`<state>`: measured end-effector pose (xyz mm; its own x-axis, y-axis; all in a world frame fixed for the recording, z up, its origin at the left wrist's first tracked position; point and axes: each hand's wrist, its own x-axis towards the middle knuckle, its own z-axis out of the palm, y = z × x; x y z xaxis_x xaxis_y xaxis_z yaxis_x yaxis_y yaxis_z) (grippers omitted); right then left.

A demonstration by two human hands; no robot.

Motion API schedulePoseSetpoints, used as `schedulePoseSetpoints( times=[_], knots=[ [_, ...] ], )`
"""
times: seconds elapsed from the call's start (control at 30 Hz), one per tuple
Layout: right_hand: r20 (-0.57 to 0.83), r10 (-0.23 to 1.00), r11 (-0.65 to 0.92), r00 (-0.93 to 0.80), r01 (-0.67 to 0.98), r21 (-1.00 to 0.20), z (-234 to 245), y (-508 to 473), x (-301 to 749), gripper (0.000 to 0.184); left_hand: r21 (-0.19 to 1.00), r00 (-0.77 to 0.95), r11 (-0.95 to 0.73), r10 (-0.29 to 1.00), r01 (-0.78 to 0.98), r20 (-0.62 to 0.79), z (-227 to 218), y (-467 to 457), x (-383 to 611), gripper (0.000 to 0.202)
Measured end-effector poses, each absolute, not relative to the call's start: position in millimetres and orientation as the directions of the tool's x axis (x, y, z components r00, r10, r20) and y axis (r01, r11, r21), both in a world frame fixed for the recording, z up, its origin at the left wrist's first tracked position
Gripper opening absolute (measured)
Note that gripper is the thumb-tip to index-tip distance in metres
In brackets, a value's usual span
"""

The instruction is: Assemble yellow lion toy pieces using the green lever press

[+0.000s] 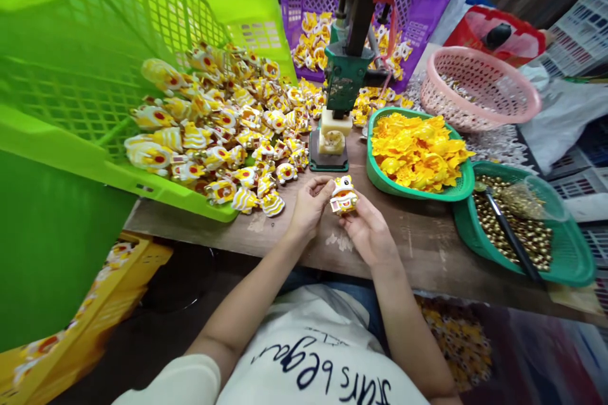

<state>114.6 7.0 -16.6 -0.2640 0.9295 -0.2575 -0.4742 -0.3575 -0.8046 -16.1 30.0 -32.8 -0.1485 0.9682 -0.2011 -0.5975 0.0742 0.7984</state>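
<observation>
Both my hands hold one small yellow and white plastic figure (344, 195) with a round eye, over the near edge of the table. My left hand (311, 204) pinches its left side between thumb and fingers. On its right side, my right hand (369, 226) grips it with thumb and fingertips. Just beyond stands a green hand press (349, 76) with a cream-coloured block (331, 141) at its base. To the left, many similar figures (228, 120) spill from a tipped lime-green crate (156, 186).
Right of the press, a green basket (394, 185) holds yellow plastic parts. Another green basket (577, 259) holds gold beads and a black-handled tool (513, 234). A pink basket (479, 117) and a purple crate (427, 19) stand behind. A yellow crate (128, 285) sits lower left.
</observation>
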Motion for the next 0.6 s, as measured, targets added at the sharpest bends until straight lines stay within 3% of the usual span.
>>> schedulePoseSetpoints(
  times=[0.17, 0.23, 0.3, 0.37, 0.43, 0.5, 0.6],
  knots=[
    [-0.171, 0.975, -0.211, -0.139, -0.375, -0.903, -23.4, 19.9, 102.3, 0.054, 0.838, -0.13, 0.064, 0.979, -0.542, -0.159, -35.1, 40.7, -23.5, 0.036],
    [-0.038, 0.999, -0.044, -0.032, -0.231, -0.972, -25.8, 29.9, 95.9, 0.056, 0.878, -0.139, 0.049, 0.982, -0.477, -0.13, -34.1, 48.3, -29.8, 0.035],
    [0.187, 0.98, 0.185, 0.065, 0.037, -0.982, -27.3, 43.7, 89.4, 0.056, 0.927, -0.212, 0.007, 0.973, -0.374, -0.093, -32.7, 58.0, -38.0, 0.032],
    [0.417, 0.907, 0.374, 0.05, 0.356, -0.856, -28.3, 60.8, 83.3, 0.054, 0.962, -0.301, -0.046, 0.953, -0.27, -0.039, -31.8, 70.3, -47.3, 0.031],
    [0.536, 0.842, 0.469, -0.066, 0.582, -0.665, -30.3, 79.3, 77.8, 0.054, 0.972, -0.329, -0.078, 0.944, -0.222, 0.001, -31.9, 85.0, -56.3, 0.035],
    [0.549, 0.817, 0.499, -0.176, 0.693, -0.52, -34.7, 96.1, 72.9, 0.054, 0.973, -0.308, -0.095, 0.951, -0.213, 0.025, -32.3, 101.3, -64.1, 0.037],
    [0.521, 0.817, 0.495, -0.246, 0.763, -0.416, -45.7, 112.4, 67.3, 0.054, 0.973, -0.296, -0.131, 0.953, -0.189, 0.07, -31.7, 124.5, -72.7, 0.038]
  ],
)
